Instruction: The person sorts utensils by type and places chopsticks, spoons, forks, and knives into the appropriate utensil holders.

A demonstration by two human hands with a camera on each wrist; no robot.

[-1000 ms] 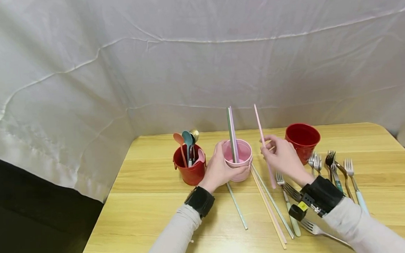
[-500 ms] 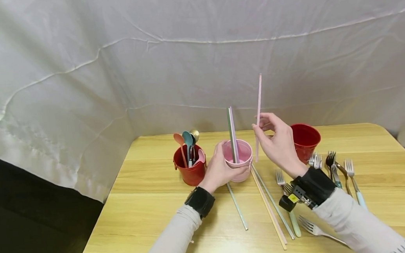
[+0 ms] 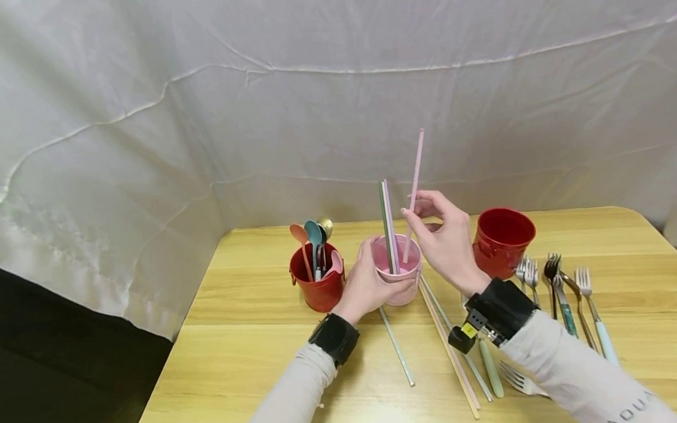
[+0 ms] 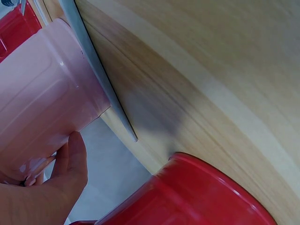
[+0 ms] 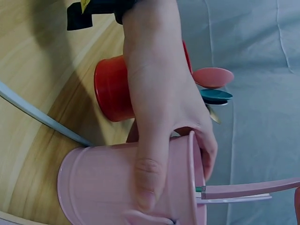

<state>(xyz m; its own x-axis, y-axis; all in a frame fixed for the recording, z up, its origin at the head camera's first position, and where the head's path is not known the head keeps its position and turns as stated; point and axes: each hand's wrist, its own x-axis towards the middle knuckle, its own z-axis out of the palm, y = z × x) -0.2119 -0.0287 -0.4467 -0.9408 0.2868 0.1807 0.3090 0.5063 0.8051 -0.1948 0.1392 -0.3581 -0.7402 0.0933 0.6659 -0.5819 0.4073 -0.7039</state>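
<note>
My left hand (image 3: 367, 285) grips the small pink bucket (image 5: 108, 178) by its side, thumb across the front and fingers round the back rim. Several chopsticks (image 3: 385, 221), dark green, pale and lilac, stand upright inside it. Between thumb and fingertips my right hand (image 3: 448, 236) pinches a pink chopstick (image 3: 417, 160), tilted, its lower end overlapping the bucket's mouth in the head view. In the right wrist view that end lies at the rim beside the standing chopsticks. On the table a pale blue chopstick (image 4: 101, 68) runs beneath the pink bucket's side.
Left of the pink bucket stands a red bucket (image 3: 319, 297) of spoons (image 3: 313, 233). Another red bucket (image 3: 503, 252) is at the back right, near several forks (image 3: 584, 279). More chopsticks (image 3: 451, 354) lie in front on the wooden table (image 3: 255, 374). A pale curtain (image 3: 332, 120) hangs behind.
My right hand has lifted the pink chopstick off to the right, then carried it left so that its lower end is at the pink bucket's mouth. My left hand keeps its grip.
</note>
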